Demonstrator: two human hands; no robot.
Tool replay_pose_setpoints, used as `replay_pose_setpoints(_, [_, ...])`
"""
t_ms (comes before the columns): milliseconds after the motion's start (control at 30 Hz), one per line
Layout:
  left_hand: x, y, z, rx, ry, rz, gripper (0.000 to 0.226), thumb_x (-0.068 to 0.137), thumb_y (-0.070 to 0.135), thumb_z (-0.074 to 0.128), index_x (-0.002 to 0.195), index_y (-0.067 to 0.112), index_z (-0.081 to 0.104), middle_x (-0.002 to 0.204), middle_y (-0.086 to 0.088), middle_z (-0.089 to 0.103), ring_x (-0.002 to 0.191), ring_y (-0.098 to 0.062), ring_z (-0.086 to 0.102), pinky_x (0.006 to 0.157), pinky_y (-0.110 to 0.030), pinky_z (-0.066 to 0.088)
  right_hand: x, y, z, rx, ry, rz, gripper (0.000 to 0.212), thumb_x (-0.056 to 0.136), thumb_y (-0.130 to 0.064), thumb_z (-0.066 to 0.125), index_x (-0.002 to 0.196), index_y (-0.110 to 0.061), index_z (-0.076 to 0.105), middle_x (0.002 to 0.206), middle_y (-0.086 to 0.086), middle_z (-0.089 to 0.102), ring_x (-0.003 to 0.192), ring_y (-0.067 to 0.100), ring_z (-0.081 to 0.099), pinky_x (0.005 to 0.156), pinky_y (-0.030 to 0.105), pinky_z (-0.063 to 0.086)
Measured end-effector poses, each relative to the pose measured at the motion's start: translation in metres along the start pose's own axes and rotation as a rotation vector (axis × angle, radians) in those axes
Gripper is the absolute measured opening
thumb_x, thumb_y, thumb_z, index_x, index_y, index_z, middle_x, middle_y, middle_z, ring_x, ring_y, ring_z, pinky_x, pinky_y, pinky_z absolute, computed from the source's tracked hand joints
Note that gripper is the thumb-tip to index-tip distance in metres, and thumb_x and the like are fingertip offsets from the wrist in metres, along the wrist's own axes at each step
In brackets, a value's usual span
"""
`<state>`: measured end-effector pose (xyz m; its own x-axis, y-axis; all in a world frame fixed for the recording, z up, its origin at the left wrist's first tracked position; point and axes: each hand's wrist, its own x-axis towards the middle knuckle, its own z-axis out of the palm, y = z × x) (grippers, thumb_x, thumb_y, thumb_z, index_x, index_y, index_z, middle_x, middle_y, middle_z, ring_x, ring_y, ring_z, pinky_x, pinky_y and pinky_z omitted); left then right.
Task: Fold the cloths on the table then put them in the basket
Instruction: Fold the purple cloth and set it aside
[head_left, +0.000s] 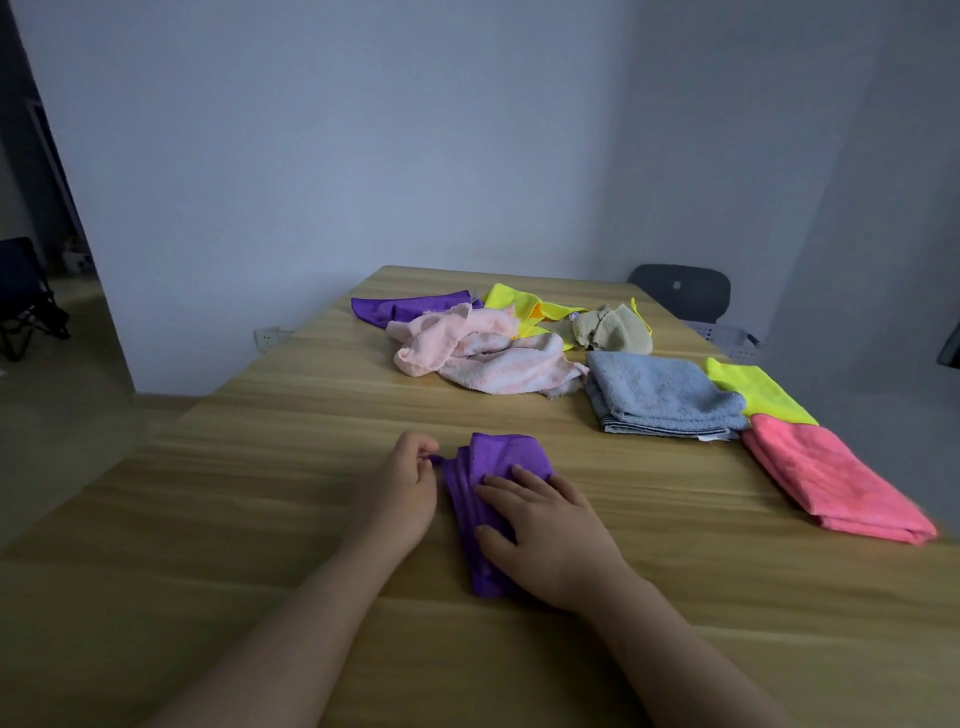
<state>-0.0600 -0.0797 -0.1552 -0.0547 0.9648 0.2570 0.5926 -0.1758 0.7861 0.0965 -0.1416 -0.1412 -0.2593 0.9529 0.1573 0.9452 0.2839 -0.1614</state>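
On the wooden table (260, 545), a loose heap of unfolded cloths lies at the far end: a pink cloth (483, 358) in front, a second purple cloth (410, 307), a yellow cloth (519, 300) and a tan cloth (613, 328) behind it. To the right, three folded cloths sit edge to edge: a blue-grey cloth (660, 392), a lime cloth (753, 389) and a coral cloth (831, 483). Nothing lies between these and the hands. A dark chair (680, 291) stands past the far right corner, with a pale perforated basket (727, 336) just beside it; its inside is hidden. A small white tag on the blue-grey cloth is too small to read. Near the front edge lies the folded purple cloth (506, 457): the right hand (540, 530) presses flat on it with fingers spread, and the left hand (405, 488) pinches its left corner.
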Motion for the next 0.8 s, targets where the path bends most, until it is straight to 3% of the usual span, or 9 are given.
replay_pose_setpoints(167, [-0.02,0.024,0.025,0.076,-0.098,0.134,0.021,0.097,0.024,0.039,0.111,0.026,0.054,0.112,0.002,0.065,0.102,-0.024,0.06,0.087,-0.039,0.048,-0.026,0.034,-0.008,-0.098,0.161,0.146,0.049,0.088,-0.048,0.038,0.135,-0.038,0.044,0.145,-0.021,0.039,0.137,0.01,0.026,0.108,0.031,0.017])
replay_pose_setpoints(300, [-0.031,0.046,0.049,0.223,-0.121,0.218,0.022,0.097,0.029,0.037,0.113,0.03,0.052,0.108,0.003,0.066,0.099,-0.024,0.059,0.081,-0.034,0.047,-0.052,0.063,-0.016,-0.17,0.262,0.347,0.041,0.087,-0.046,0.041,0.125,-0.04,0.054,0.135,-0.026,0.048,0.126,0.01,0.039,0.096,0.028,0.025])
replay_pose_setpoints(500, [-0.041,0.062,0.066,0.35,-0.162,0.328,0.022,0.098,0.033,0.034,0.109,0.03,0.053,0.109,0.003,0.066,0.1,-0.024,0.059,0.077,-0.029,0.039,-0.078,0.107,-0.025,-0.208,0.337,0.605,0.034,0.088,-0.039,0.041,0.117,-0.036,0.058,0.131,-0.023,0.052,0.124,0.009,0.041,0.095,0.03,0.028])
replay_pose_setpoints(700, [-0.044,0.061,0.059,0.285,-0.199,0.342,0.019,0.095,0.038,0.041,0.105,0.031,0.056,0.105,0.012,0.065,0.098,-0.016,0.058,0.077,-0.027,0.038,-0.074,0.14,-0.032,-0.195,0.361,0.554,0.035,0.091,-0.031,0.041,0.123,-0.033,0.057,0.131,-0.018,0.054,0.128,0.009,0.039,0.098,0.028,0.028])
replay_pose_setpoints(800, [-0.046,0.058,0.054,0.241,-0.248,0.32,0.019,0.094,0.043,0.042,0.101,0.034,0.058,0.098,0.014,0.064,0.092,-0.013,0.058,0.075,-0.027,0.042,-0.07,0.154,-0.036,-0.222,0.406,0.482,0.031,0.092,-0.024,0.048,0.118,-0.026,0.063,0.12,-0.009,0.064,0.123,0.016,0.048,0.093,0.033,0.033])
